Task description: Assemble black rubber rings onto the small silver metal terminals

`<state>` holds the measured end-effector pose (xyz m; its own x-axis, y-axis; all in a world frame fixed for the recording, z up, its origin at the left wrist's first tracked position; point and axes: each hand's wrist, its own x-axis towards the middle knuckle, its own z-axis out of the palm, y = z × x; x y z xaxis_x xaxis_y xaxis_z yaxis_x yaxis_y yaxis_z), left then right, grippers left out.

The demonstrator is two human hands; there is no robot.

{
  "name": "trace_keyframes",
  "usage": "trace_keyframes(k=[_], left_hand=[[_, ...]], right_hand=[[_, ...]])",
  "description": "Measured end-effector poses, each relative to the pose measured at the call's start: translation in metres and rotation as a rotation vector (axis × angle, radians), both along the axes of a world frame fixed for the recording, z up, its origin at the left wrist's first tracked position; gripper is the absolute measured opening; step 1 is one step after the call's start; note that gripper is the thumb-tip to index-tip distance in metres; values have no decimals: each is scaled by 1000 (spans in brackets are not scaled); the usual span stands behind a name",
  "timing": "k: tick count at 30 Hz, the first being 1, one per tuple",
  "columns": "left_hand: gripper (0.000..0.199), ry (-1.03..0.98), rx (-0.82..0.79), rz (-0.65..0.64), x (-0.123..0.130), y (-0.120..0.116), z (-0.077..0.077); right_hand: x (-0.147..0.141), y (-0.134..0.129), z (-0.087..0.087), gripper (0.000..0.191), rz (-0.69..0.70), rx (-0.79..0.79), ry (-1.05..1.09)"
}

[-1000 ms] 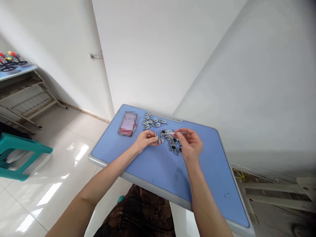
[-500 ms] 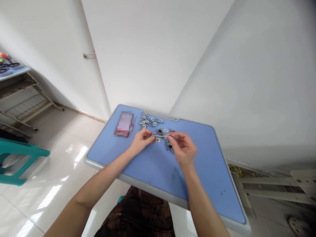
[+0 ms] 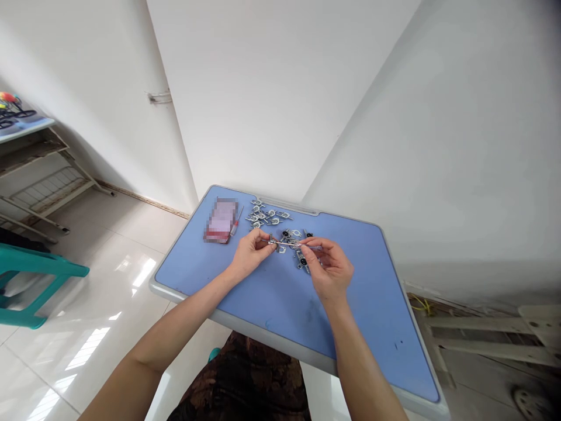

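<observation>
My left hand (image 3: 250, 255) pinches a small silver metal part (image 3: 272, 241) between thumb and fingers. My right hand (image 3: 331, 271) grips a slim screwdriver (image 3: 291, 243), whose thin shaft reaches left to that part. Just beyond my hands lies a heap of silver metal fittings with black round centres (image 3: 298, 245), nearly touching my right fingers. A looser group of small silver clips (image 3: 263, 214) sits farther back. Both hands are over the blue desktop (image 3: 280, 310). Left of the clips, a pixelated flat object (image 3: 221, 220) lies beside a red-tipped small tool (image 3: 235, 222).
The desk's grey rim (image 3: 263, 339) runs in front of my arms, with a patterned cloth on my lap (image 3: 245, 386) below it. White walls rise behind. A teal stool (image 3: 30, 275) and a metal-framed shelf (image 3: 35, 158) stand left on the glossy tile floor.
My hands have moved closer together, and the screwdriver shaft now spans from my right hand to the part in my left. The view has shifted slightly, moving the desk left.
</observation>
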<state>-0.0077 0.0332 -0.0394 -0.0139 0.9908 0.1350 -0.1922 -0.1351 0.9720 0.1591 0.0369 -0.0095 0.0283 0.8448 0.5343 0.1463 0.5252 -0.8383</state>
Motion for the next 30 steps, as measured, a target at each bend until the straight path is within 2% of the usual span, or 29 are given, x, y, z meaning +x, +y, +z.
trace_keyframes(k=[5,9,17,23,26,30], left_hand=[[24,29,25,25,-1,-1,1],[20,85,53,66,-2,-3,3],[14,230,170,147,-5,-6,10],[15,225,160,143,-5,-8,12],[13,235,169,112,-5,-9,14],[11,245,201,125,-5,-11,17]], right_hand=[[1,-1,-1,11,-28,25,-43],[6,-2,-1,9,-69,95,-241],[17,3,2,13,46,288,-595],[17,1,-1,18,-40,399,-856],[12,-4,-4,16,-65,420,-875],[3,-11,-6,16,-28,331,-729]])
